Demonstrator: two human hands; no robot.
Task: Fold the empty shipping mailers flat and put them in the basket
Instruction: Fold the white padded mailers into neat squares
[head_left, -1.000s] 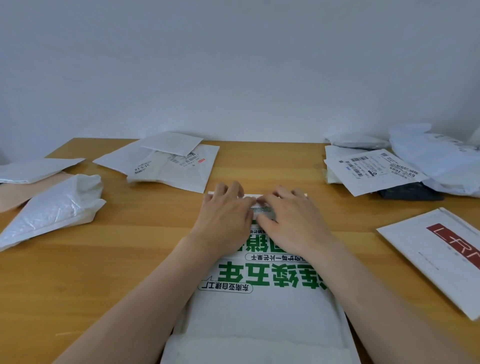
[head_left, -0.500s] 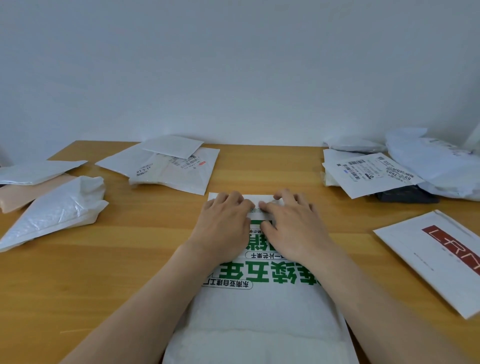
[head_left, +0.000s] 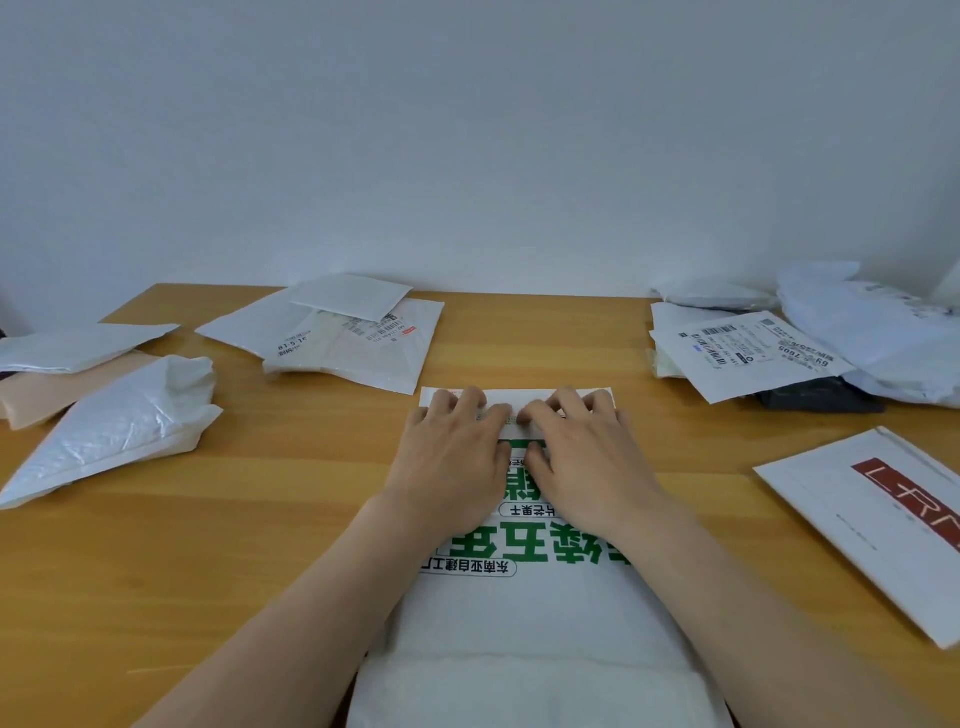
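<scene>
- At the centre of the desk (head_left: 249, 545), the green-printed mailer (head_left: 524, 618) lies with its long axis running away from me. Its near end looks slightly puffed.
- My left hand (head_left: 452, 457) and right hand (head_left: 584, 457) rest side by side on the far end. The fingers lie nearly flat and press down; neither hand pinches anything.
- Beneath the fingertips runs a narrow white strip (head_left: 514, 397), which I take to be the end flap.
- I judge the step in hand to be creasing this end. I would slide both hands from the middle outward, so the crease runs straight and trapped air escapes sideways.
- The padding will probably spring back, so I would press firmly across the full width, with my palms anchoring the body against sliding on the wood.
- The crumpled bubble mailer (head_left: 114, 431) and the red-printed mailer (head_left: 872, 525) lie well apart from the work.
- No basket is in view.
</scene>
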